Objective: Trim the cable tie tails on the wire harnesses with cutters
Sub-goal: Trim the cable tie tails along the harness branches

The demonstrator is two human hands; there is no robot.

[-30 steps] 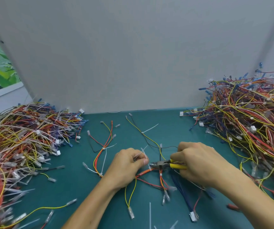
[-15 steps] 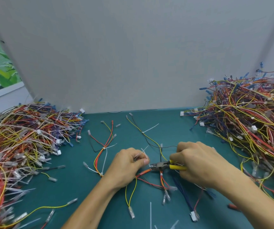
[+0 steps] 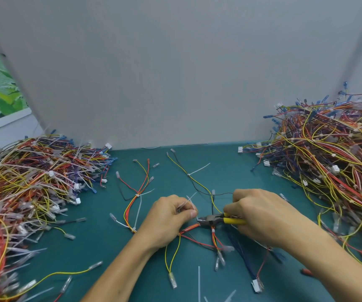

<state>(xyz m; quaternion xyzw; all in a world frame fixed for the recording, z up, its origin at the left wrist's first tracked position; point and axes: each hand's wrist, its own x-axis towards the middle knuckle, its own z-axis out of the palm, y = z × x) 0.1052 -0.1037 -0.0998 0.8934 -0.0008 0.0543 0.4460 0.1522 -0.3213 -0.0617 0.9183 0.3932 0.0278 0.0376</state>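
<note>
Toward the table's (image 3: 230,171) front edge, mid-width, left hand (image 3: 171,216) pinches the red-orange wire harness (image 3: 190,228) while right hand (image 3: 260,216) grips yellow-handled cutters (image 3: 214,221) lying sideways, nose pointing left, tips pretty much at the left thumb.

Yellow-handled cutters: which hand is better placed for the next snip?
Right. The right hand grips the yellow-handled cutters, their tip beside the left hand, which holds the red-and-orange wire harness.
</note>
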